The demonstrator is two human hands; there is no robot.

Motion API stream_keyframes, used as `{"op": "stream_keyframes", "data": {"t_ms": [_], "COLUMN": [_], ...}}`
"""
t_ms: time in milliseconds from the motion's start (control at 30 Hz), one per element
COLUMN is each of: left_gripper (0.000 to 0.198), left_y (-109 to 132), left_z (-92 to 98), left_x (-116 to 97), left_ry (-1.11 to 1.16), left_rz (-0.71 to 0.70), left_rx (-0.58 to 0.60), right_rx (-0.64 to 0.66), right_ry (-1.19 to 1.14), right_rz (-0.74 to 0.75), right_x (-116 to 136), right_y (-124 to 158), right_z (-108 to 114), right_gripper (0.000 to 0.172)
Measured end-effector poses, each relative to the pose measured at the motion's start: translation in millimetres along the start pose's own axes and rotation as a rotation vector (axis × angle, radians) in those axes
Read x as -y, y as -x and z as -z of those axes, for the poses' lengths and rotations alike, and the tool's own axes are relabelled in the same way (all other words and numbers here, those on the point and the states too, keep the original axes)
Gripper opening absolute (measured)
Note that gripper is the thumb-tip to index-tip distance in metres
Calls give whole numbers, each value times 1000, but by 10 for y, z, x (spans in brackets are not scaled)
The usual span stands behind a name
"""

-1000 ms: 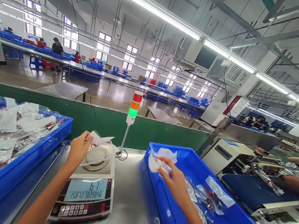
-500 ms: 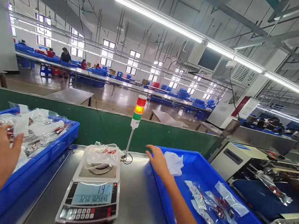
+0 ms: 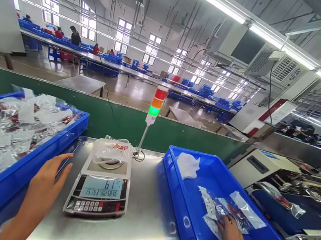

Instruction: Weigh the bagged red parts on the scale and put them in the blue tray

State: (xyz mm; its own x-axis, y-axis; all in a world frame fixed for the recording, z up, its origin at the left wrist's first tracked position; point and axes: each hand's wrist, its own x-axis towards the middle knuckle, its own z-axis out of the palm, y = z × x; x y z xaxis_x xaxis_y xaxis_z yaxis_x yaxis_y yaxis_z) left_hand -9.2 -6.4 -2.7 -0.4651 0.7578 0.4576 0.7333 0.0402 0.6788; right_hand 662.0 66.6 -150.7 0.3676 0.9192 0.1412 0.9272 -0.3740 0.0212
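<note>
My left hand (image 3: 46,182) is empty, thumb and fingers apart, above the metal table just left of the digital scale (image 3: 97,196). A clear plastic bag (image 3: 113,152) with red pieces lies on the scale's pan, and the display reads 61. My right hand (image 3: 233,236) reaches into the right blue bin (image 3: 188,224), its fingers closed on one of several clear plastic packets (image 3: 235,214) with red contents and white labels. Exactly where the fingertips grip is partly hidden. Behind the scale, a signal tower light (image 3: 154,108) glows green.
At left, a blue bin (image 3: 79,130) is heaped with similar packets. A crumpled white bag (image 3: 187,166) sits in the right bin's far corner. Beyond that bin stands a machine with a dark blue belt (image 3: 274,214), carrying a packet. A green partition (image 3: 116,122) runs behind the table (image 3: 143,216).
My left hand has moved right from over the left bin. My right hand has gone down onto the packets in the right bin. The display went from 19 to 61, the light from yellow to green.
</note>
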Motion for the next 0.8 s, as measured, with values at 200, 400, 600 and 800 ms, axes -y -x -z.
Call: {"op": "stream_keyframes", "data": {"t_ms": [200,400,600,800], "left_gripper": [59,41,32,24], "left_y": [-78,-316,-756,-984], "left_z": [-170,-493,-1030,-1364], "left_x": [-173,-386,-450,-414], "left_ry": [42,72,70,69], "left_rz": [-139,-339,-424,-451], "left_rx": [60,178,361,431], "right_rx": [67,206,2,-144], "right_ry": [39,-131,-226,-527], "right_rz": [-131,-130,-120,51], "right_x": [14,-82,70,809], "right_y": [162,390,631,703], "right_z": [314,772,1265,1706], "right_gripper": [54,47,58,58]}}
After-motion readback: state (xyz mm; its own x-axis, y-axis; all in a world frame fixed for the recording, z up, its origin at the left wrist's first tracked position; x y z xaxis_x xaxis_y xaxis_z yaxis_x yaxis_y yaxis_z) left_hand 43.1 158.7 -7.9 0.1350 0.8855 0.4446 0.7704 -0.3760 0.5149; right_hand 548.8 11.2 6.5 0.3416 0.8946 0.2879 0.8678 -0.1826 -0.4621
